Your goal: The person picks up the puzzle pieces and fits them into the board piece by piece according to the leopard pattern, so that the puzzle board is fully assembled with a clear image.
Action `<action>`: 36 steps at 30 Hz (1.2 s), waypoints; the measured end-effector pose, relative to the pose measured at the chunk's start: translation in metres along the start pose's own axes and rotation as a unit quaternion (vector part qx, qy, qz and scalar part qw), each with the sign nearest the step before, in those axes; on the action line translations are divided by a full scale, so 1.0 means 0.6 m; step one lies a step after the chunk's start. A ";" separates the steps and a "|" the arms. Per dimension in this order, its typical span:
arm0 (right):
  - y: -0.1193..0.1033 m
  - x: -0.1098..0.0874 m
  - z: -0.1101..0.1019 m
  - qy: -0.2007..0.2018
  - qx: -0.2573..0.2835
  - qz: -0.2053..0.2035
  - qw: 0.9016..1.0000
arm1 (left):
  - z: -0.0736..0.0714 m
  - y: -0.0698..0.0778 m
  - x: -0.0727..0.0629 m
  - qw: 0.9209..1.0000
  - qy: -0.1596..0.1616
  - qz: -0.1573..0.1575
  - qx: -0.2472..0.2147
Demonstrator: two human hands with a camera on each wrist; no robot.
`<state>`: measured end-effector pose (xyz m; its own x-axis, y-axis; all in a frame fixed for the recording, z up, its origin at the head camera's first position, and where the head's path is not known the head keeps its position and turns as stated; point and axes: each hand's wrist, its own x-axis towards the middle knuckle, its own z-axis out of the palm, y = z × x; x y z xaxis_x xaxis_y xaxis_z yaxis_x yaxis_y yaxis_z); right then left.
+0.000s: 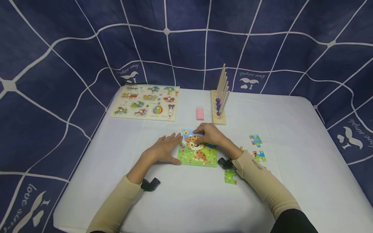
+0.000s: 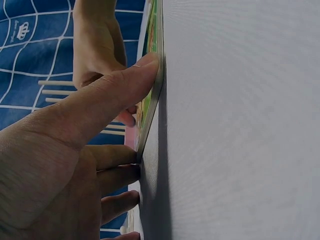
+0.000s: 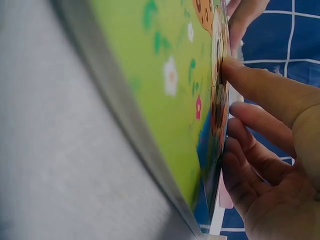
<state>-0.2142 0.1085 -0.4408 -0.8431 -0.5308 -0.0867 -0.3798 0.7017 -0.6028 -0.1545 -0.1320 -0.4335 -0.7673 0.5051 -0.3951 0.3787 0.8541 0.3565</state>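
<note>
A leopard jigsaw puzzle (image 1: 199, 157) in a flat green-edged board lies on the white table, its picture mostly filled. My left hand (image 1: 165, 149) steadies the board's left side, fingers extended and thumb (image 2: 145, 67) against the near edge. Over the upper part of the picture, my right hand (image 1: 212, 134) has its thumb and bent fingers around a puzzle piece (image 3: 220, 102) at the leopard's head. The right thumb (image 3: 231, 70) touches the leopard's face. That piece's outline is partly hidden by the hand.
Loose jigsaw pieces lie to the right: one blue-green (image 1: 255, 140), one with orange (image 1: 259, 156), one green (image 1: 231, 177) beside the right sleeve. Behind stand a pink block (image 1: 199, 114) and a wooden peg stand (image 1: 219, 120) with beads. A vehicle peg puzzle (image 1: 145, 105) lies back left.
</note>
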 end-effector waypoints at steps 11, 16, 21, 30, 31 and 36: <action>0.007 0.002 0.004 0.010 0.017 -0.004 1.000 | 0.000 -0.001 -0.001 1.000 0.004 0.000 -0.002; 0.017 0.004 0.002 0.007 0.036 -0.005 0.999 | 0.000 0.000 -0.001 1.000 0.002 -0.001 -0.003; 0.016 0.005 0.000 0.009 0.046 -0.005 0.999 | -0.001 0.000 -0.001 1.000 -0.001 0.000 -0.004; 0.013 0.012 0.000 0.001 0.014 -0.017 1.000 | 0.000 -0.003 -0.002 1.000 -0.001 0.006 -0.007; 0.013 0.014 0.000 0.001 0.010 -0.016 1.000 | 0.000 -0.003 -0.002 1.000 -0.001 0.005 -0.007; 0.008 0.018 0.000 0.000 -0.004 -0.009 1.000 | -0.002 -0.002 -0.004 1.000 -0.002 0.007 -0.005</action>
<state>-0.2249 0.1064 -0.4449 -0.8356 -0.5441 -0.0762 -0.3984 0.6956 -0.5978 -0.1539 -0.1345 -0.4318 -0.7598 0.5182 -0.3927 0.3843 0.8451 0.3717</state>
